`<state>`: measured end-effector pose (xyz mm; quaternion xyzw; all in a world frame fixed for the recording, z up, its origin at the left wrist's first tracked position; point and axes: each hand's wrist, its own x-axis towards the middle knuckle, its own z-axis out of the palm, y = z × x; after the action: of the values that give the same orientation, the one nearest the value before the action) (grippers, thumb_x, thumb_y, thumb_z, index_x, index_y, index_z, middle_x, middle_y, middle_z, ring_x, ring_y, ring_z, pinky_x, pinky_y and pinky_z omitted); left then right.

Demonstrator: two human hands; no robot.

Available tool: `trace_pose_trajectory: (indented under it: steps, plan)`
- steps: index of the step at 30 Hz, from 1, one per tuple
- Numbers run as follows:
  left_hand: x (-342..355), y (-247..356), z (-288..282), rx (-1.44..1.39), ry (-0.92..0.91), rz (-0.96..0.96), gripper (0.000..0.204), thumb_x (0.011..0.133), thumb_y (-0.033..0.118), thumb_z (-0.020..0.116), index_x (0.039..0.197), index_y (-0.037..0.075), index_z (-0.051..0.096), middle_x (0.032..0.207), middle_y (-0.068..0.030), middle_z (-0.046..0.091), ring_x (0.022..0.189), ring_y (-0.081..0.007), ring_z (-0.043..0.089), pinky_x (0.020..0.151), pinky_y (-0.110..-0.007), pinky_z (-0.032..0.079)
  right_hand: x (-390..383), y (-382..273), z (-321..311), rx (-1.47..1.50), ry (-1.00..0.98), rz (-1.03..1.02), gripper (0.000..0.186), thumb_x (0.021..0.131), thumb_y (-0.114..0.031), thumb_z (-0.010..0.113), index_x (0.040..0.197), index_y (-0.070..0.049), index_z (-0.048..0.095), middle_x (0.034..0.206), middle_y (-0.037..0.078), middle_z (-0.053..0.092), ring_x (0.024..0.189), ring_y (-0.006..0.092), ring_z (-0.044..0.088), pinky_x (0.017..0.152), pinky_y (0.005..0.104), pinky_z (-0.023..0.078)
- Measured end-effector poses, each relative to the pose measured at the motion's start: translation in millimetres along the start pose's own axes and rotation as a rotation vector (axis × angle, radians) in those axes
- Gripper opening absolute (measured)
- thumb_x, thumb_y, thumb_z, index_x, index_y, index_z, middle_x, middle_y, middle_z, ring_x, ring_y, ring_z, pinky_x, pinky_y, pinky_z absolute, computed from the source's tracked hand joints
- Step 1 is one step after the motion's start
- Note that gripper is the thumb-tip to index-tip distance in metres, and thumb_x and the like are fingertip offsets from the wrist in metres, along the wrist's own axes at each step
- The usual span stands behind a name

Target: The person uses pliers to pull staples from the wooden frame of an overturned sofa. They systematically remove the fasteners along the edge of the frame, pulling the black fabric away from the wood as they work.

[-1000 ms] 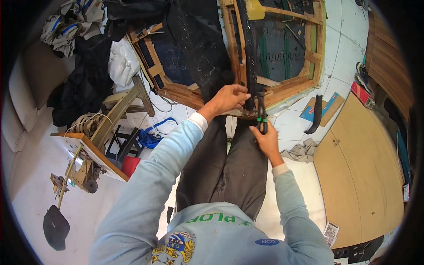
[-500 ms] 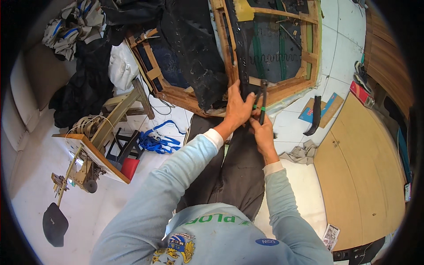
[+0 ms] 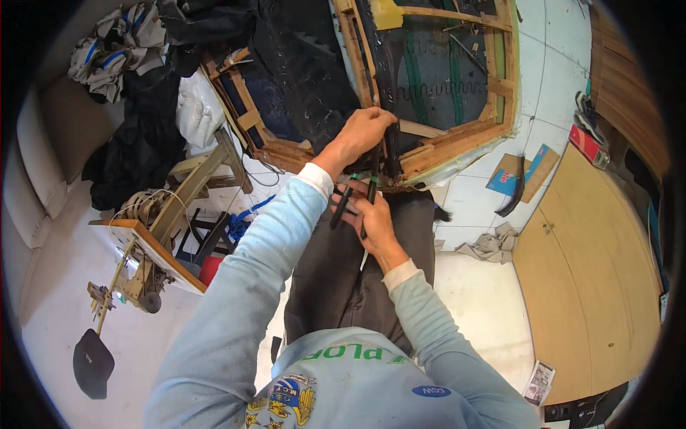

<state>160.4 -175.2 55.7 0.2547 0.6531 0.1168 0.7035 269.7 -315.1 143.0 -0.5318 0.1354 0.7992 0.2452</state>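
A wooden seat frame [image 3: 457,153] with springs, green webbing and black fabric stands in front of me. My left hand [image 3: 364,132] reaches over the frame's middle rail, its fingers closed on the edge of a black fabric strip [image 3: 386,71] that runs along the rail. Just below, my right hand [image 3: 371,218] grips a pair of pliers [image 3: 369,207] with black handles and green bands. The handles are spread apart. The pliers' jaws point up toward the rail and are mostly hidden under my left hand and wrist.
To the left stand a sewing machine on a wooden board [image 3: 146,254] and a white bag [image 3: 199,111]. Blue straps [image 3: 243,220] lie on the floor. At the right are cardboard pieces [image 3: 537,175], a grey rag [image 3: 493,244] and a light wooden panel [image 3: 586,279].
My left hand has shifted up and its fingers now meet the black strip. My right hand has come nearer and left with the pliers, whose handles have spread.
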Motion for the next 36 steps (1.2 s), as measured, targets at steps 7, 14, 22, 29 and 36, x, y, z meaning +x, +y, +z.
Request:
trace_pose_trajectory:
  steps: [7, 14, 22, 29, 36]
  plan:
    - [-6.5, -35.7, -25.3, 0.172, 0.085, -0.119, 0.043, 0.104, 0.027, 0.062, 0.136, 0.000, 0.071, 0.120, -0.0109, 0.077, 0.113, -0.0205, 0.070, 0.101, -0.034, 0.053, 19.1, 24.0, 24.6, 0.306, -0.008, -0.075, 0.049, 0.097, -0.001, 0.052, 0.146, -0.008, 0.054, 0.137, 0.011, 0.065, 0.126, 0.0291, 0.064, 0.108, 0.0551, 0.052]
    - [-35.7, -23.3, -37.4, 0.167, -0.152, -0.125, 0.038, 0.107, 0.014, 0.062, 0.139, -0.004, 0.069, 0.118, -0.0138, 0.079, 0.097, -0.0209, 0.077, 0.087, -0.034, 0.062, 30.3, 36.5, 36.5, 0.314, -0.045, -0.164, 0.055, 0.097, -0.003, 0.053, 0.150, -0.012, 0.056, 0.136, 0.005, 0.064, 0.126, 0.0243, 0.063, 0.105, 0.0511, 0.054]
    - [-8.6, -22.6, -47.2, 0.131, -0.211, -0.147, 0.035, 0.104, 0.008, 0.066, 0.137, -0.005, 0.071, 0.119, -0.0136, 0.078, 0.093, -0.0212, 0.078, 0.082, -0.034, 0.062, 43.0, 27.7, 69.1, 0.391, -0.020, -0.248, 0.041, 0.110, -0.025, 0.059, 0.149, -0.014, 0.052, 0.142, 0.007, 0.061, 0.130, 0.0269, 0.062, 0.104, 0.0540, 0.056]
    - [22.4, -3.9, -64.6, 0.378, -0.393, -0.084, 0.038, 0.099, 0.006, 0.070, 0.136, -0.003, 0.073, 0.120, -0.0135, 0.080, 0.098, -0.0230, 0.078, 0.089, -0.035, 0.061, 66.7, 15.7, 124.8, 0.402, 0.377, -0.243, 0.037, 0.111, -0.052, 0.058, 0.130, -0.021, 0.056, 0.091, -0.005, 0.067, 0.069, 0.0075, 0.064, 0.053, 0.0233, 0.045]
    - [7.7, -48.6, -48.8, 0.118, -0.383, -0.090, 0.027, 0.100, 0.010, 0.073, 0.123, -0.003, 0.075, 0.104, -0.0089, 0.077, 0.097, -0.0186, 0.076, 0.088, -0.034, 0.060, 22.3, 7.6, 32.6, -0.325, 0.354, -0.154, 0.029, 0.100, -0.030, 0.080, 0.096, -0.010, 0.059, 0.079, 0.002, 0.064, 0.061, 0.0146, 0.061, 0.056, 0.0292, 0.049]
